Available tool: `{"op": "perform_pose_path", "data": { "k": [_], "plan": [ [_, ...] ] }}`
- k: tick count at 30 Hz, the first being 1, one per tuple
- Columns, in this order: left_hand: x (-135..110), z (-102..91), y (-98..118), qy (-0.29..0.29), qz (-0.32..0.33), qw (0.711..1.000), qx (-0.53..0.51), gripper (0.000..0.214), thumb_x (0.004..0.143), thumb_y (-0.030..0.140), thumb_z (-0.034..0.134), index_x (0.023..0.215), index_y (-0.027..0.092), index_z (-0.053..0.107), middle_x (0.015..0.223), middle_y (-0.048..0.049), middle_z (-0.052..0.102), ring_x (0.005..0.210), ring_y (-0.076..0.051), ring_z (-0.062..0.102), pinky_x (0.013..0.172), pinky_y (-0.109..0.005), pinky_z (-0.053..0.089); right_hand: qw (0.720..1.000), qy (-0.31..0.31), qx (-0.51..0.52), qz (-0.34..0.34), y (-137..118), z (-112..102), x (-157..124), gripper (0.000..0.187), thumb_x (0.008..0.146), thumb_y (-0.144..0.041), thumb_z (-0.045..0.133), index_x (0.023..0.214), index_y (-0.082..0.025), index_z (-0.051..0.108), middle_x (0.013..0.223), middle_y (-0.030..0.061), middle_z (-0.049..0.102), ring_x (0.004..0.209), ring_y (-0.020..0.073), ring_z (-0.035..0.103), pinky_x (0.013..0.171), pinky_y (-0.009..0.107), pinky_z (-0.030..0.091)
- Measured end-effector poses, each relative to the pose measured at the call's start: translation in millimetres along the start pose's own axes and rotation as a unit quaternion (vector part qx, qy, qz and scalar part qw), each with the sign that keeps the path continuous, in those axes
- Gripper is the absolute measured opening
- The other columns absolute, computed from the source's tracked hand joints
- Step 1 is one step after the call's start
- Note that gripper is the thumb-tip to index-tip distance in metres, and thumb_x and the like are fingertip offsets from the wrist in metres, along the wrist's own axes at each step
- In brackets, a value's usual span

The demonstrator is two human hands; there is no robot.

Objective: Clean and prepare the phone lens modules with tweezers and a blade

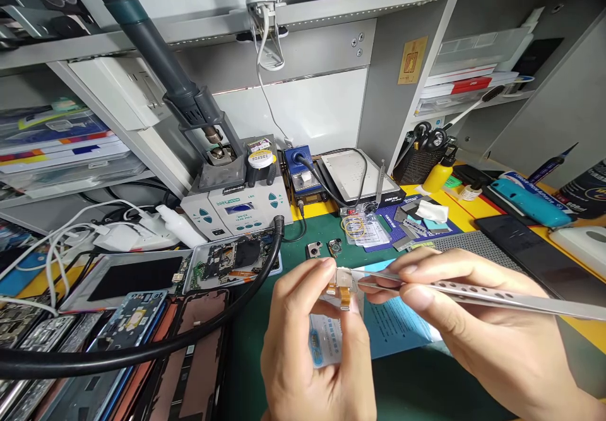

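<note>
Between the thumb and fingers of my left hand [317, 345] is a small camera module [344, 278] with gold flex connectors hanging from its lower side. My right hand [478, 320] grips silver tweezers [483, 293] with a row of holes along the arms. The tweezer tips reach the right edge of the module; whether they pinch it I cannot tell. Below both hands lies a blue printed packet [395, 320] with a clear part at its left. Two more small camera modules, one at left [313, 250] and one at right [335, 247], rest on the green mat just behind.
A hot air station [237, 209] stands at the back left, its black hose [189, 345] curving across the left side. Opened phone parts [137, 320] lie at left. A soldering station [305, 175] and a heating plate [360, 175] stand behind; a dark phone [516, 244] lies at right.
</note>
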State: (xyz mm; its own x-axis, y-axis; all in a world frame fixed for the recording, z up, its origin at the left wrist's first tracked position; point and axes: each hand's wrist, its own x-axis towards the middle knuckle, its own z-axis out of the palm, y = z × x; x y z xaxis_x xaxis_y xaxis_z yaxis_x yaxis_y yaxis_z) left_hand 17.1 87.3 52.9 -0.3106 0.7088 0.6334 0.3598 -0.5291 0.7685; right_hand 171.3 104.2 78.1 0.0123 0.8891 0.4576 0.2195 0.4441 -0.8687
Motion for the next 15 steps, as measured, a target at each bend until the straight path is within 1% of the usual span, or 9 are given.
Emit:
{"op": "perform_pose_path", "data": {
  "k": [5,11,15],
  "plan": [
    [0.2,-1.7,-1.1,-0.012,0.01,1.0,0.003,0.043,0.086,0.002,0.066,0.125,0.021,0.066,0.12,-0.0087,0.068,0.095,-0.017,0.072,0.071,-0.024,0.063,1.0,-0.007,-0.013,-0.013,1.7,-2.2,0.3,0.017,0.085,-0.026,0.08,0.09,-0.041,0.078,0.083,-0.0062,0.08,0.076,0.018,0.079,0.066,0.019,0.066],
    [0.0,-0.4,-0.4,-0.004,-0.006,1.0,-0.016,0.039,0.088,0.003,0.066,0.123,0.021,0.067,0.119,-0.0093,0.07,0.1,-0.019,0.072,0.072,-0.025,0.063,1.0,-0.005,-0.012,-0.008,1.6,-2.0,-1.0,0.017,0.086,-0.025,0.08,0.091,-0.042,0.078,0.085,-0.0081,0.08,0.078,0.0152,0.079,0.07,0.015,0.065],
    [0.4,-0.6,-1.0,-0.006,-0.005,1.0,-0.014,0.039,0.087,0.004,0.067,0.122,0.021,0.067,0.119,-0.009,0.07,0.101,-0.02,0.072,0.072,-0.024,0.062,1.0,0.004,-0.007,-0.003,0.4,-1.2,-1.1,0.017,0.085,-0.025,0.08,0.091,-0.041,0.078,0.085,-0.0062,0.08,0.078,0.0173,0.079,0.068,0.018,0.065]
  ]
}}
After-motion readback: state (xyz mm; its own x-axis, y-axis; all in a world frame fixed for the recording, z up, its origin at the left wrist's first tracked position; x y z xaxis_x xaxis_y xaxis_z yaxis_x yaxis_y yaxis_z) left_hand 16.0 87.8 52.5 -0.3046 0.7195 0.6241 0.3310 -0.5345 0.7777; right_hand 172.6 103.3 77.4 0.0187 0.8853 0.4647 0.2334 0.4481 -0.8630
